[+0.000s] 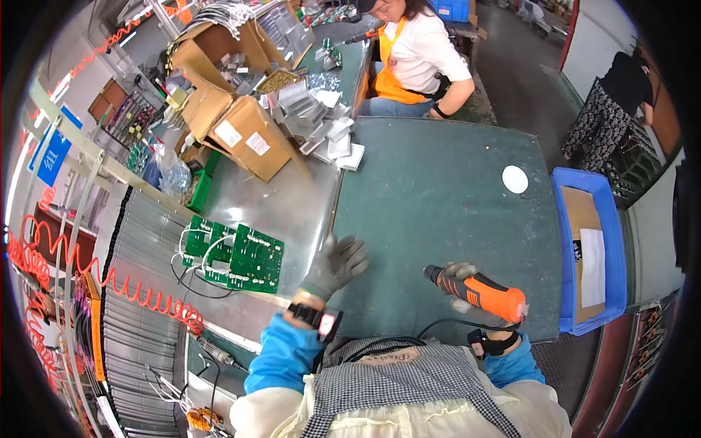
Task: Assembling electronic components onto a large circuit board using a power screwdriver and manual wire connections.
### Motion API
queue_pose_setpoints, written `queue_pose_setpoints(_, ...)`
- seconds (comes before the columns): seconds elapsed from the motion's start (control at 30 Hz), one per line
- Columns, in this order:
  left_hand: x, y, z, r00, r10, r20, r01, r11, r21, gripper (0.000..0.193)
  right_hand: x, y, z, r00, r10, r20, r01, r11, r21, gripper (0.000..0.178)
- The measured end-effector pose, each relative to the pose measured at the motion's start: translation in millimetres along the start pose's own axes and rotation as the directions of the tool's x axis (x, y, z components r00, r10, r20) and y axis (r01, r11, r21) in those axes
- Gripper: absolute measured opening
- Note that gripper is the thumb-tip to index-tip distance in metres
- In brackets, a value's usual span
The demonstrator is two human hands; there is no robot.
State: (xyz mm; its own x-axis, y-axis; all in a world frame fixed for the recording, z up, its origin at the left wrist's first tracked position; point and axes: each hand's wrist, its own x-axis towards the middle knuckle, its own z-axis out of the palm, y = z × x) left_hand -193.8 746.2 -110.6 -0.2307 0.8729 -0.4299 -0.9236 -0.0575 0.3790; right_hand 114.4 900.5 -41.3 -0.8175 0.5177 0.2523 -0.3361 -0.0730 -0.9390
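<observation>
My right hand (475,314), in a grey glove, is wrapped round an orange and black electric screwdriver (495,294). The tool lies across the hand with its black nose toward the left, above the green tabletop (431,190). A dark cable runs left from near that hand along the table's near edge. My left hand (336,268), also gloved, hovers by the tabletop's left edge with fingers apart and nothing in them. To its left, green circuit boards (255,259) with white and black wires rest on the metal surface.
A blue bin (623,270) with cardboard and white paper stands right of the table. A white disc (515,179) lies at the far right. Cardboard boxes (252,135) and silvery metal parts (339,139) crowd the far left. A co-worker (420,58) sits beyond the table.
</observation>
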Motion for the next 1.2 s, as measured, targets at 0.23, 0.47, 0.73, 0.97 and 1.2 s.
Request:
queue_pose_setpoints(0.23,114.1,14.1,65.4,0.997,-0.070,0.044,0.068,0.997,0.044,0.085,-18.7,-3.3,-7.3,0.997,-0.035,-0.074,0.035,0.999,0.000,0.047)
queue_pose_setpoints(0.47,205.9,36.9,80.5,0.997,0.048,-0.063,-0.055,0.992,-0.114,0.083,-45.9,10.6,-16.5,0.955,0.033,-0.296,-0.064,0.993,-0.097,0.046)
queue_pose_setpoints(0.73,265.5,14.7,60.9,0.973,-0.051,-0.223,0.073,0.993,0.093,0.047,-24.3,22.9,-25.3,0.921,0.096,-0.378,-0.152,0.981,-0.121,0.050)
queue_pose_setpoints(0.97,292.0,11.9,111.7,0.989,0.149,0.004,-0.076,0.482,0.873,0.033,-9.4,24.0,-25.3,0.819,0.244,-0.520,-0.217,0.970,0.113,0.047)
queue_pose_setpoints(1.2,336.9,-37.1,149.7,0.891,0.076,0.447,-0.407,-0.300,0.863,0.035,-21.8,20.0,-35.8,0.852,0.147,-0.502,-0.176,0.984,-0.011,0.050)
